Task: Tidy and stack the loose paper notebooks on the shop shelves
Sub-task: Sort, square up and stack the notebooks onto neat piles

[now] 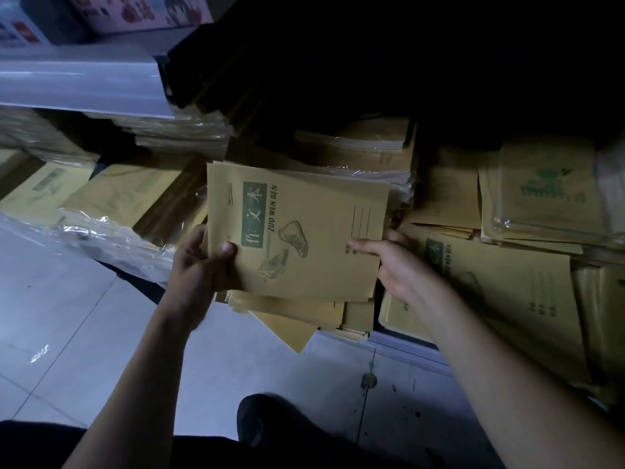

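Left hand and right hand grip opposite edges of notebook stack overhanging tiled floor.

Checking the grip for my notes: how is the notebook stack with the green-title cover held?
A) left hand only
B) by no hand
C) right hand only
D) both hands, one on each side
D: the left hand grips the notebook stack at its left edge, the right hand at its right edge.

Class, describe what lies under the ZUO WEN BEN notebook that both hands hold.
Under the top notebook, held by the left hand and right hand, a skewed stack of yellow notebooks pokes out below. Its count and covers are hidden.
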Motion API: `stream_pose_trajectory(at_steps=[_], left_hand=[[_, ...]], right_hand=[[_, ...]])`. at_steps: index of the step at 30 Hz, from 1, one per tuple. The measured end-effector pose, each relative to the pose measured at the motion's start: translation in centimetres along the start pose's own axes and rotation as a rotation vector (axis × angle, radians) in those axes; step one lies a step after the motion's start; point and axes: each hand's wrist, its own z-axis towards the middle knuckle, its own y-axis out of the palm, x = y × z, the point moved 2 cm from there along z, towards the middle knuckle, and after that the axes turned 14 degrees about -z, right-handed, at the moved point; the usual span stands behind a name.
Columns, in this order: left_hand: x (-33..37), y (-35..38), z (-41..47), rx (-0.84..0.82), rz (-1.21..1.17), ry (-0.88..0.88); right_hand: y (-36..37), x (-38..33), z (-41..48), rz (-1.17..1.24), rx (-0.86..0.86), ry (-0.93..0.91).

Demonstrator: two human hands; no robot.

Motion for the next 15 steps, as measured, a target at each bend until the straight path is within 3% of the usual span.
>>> stream_pose_trajectory(at_steps=[8,11,15], left_hand=[[2.0,-0.6,0.9,-0.001,0.246,0.184],[0.6,0.1,0.7,-0.031,0.225,0.164],[-1.2,0.9,0.1,-0.032,0.165,0.140]], right_hand=[[-0.1,-3.0,-1.5,-0.126,0.176,-0.274],[0.3,-1.7,-1.9,-0.327,0.111,-0.165],[0.7,-0.3,-2.8,-0.409,0.102,-0.050]])
